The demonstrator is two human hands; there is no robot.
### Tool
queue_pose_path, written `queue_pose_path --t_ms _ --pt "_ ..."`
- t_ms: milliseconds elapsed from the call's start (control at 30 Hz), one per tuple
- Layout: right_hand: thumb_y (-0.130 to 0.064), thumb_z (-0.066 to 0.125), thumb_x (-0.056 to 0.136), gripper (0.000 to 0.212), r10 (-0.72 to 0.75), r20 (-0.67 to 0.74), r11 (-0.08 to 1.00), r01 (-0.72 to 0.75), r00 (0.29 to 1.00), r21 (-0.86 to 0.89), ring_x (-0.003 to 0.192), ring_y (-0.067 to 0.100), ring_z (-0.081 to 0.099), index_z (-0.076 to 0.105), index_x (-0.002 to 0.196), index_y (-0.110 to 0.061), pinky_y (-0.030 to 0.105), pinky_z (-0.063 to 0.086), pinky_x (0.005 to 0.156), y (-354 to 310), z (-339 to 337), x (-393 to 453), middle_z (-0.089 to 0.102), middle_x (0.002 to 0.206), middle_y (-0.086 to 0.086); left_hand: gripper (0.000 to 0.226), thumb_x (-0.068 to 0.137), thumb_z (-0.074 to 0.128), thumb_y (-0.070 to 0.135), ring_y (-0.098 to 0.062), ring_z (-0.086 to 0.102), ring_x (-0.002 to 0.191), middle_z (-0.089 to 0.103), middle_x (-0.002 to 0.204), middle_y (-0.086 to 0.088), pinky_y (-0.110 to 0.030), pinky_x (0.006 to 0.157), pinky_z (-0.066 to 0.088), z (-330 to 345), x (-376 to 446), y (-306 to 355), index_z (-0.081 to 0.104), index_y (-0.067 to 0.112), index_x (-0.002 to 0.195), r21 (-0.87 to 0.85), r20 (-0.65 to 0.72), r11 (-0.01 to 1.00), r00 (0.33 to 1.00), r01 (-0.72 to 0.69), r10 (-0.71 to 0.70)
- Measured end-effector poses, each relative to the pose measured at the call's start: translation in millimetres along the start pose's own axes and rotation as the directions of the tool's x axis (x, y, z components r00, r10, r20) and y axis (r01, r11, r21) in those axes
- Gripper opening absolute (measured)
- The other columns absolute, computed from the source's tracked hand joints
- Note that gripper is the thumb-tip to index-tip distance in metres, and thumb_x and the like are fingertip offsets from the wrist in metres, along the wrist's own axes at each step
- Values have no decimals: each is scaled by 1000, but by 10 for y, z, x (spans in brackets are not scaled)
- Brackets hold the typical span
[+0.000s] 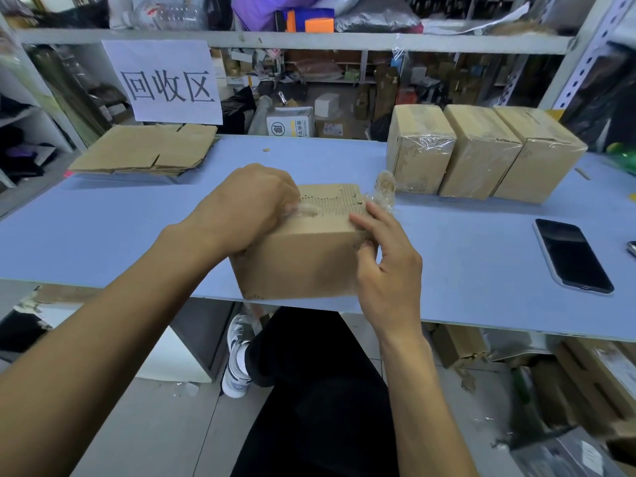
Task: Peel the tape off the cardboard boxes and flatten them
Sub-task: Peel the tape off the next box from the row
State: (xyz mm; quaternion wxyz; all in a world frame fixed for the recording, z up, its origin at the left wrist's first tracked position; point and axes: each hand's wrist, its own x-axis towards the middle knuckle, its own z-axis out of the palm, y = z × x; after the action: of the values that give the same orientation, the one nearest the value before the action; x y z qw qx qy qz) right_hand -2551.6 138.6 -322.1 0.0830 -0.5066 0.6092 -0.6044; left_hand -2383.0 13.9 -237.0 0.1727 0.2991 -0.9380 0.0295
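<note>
Left hand (247, 204) clamps over the top left of the cardboard box (303, 256), fingers curled on a strip of clear tape (304, 210) lifting off the printed face. Right hand (385, 266) braces the right end, fingers loosely curled on the corner where more tape bunches. The box sits at the near edge of the blue surface (464, 235). It looks light and stiff-walled; the tape is thin, clingy, likely to tear, so pinch low at the lifted edge. Three taped boxes (481, 153) wait far right, flattened cardboard (144, 149) far left, a phone (573, 256) to the right.
</note>
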Motion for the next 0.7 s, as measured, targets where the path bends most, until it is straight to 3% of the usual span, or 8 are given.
queue_pose_path --t_ms 133,267,333,400,467,533,633,700 --pt "-6 46 81 39 -20 42 995 23 999 -93 135 16 50 74 108 -12 39 40 112 -61 -31 163 63 135 -2 28 83 59 -10 -31 65 106 69 121 -6 -42 91 51 -40 -81 18 77 3 99 -16 66 1000 998 4 -3" --pt "-21 69 87 18 -97 228 970 144 969 -196 137 17 46 73 101 -11 33 32 116 -215 -44 391 66 128 1 26 100 52 9 -24 57 119 64 130 -4 -27 101 37 -109 -76 60 73 4 115 -94 103 993 993 70 -60" --pt "-36 75 86 39 -83 403 944 202 911 -262 142 17 40 70 118 -14 32 29 117 -304 -18 536 60 139 1 32 103 48 23 -22 57 115 66 124 -4 -26 97 38 -147 -31 70 74 4 107 -128 130 984 986 123 -106" --pt "-47 74 86 54 -20 509 912 224 861 -343 139 17 42 65 129 -16 31 33 112 -352 5 638 56 144 1 42 97 46 33 -27 61 104 70 108 -10 -37 92 45 -157 32 71 73 1 94 -160 129 966 975 202 -183" --pt "-49 72 87 52 -6 528 903 231 849 -362 126 18 51 67 125 -14 33 39 101 -366 2 666 61 134 2 29 93 55 27 -29 63 95 71 97 -10 -38 85 47 -130 85 67 74 6 87 -163 78 953 966 255 -245" --pt "-48 73 87 49 -18 526 907 235 850 -349 119 17 53 68 122 -13 31 39 95 -365 -10 643 63 130 2 10 88 66 15 -21 64 91 69 102 -1 -34 84 48 -95 126 62 73 21 93 -202 17 934 955 294 -297" --pt "-49 70 88 49 -34 526 893 262 850 -365 118 15 52 67 122 -13 30 37 91 -348 -5 614 62 130 1 26 81 70 8 -17 65 83 64 105 4 -37 81 51 -66 141 65 61 32 85 -254 -40 925 952 284 -303" --pt "-50 69 89 50 -34 525 892 263 850 -368 118 15 51 67 123 -13 29 36 90 -341 0 614 62 130 0 28 81 66 8 -19 62 87 61 98 3 -41 78 51 -40 138 76 61 35 74 -183 -62 947 958 263 -279"
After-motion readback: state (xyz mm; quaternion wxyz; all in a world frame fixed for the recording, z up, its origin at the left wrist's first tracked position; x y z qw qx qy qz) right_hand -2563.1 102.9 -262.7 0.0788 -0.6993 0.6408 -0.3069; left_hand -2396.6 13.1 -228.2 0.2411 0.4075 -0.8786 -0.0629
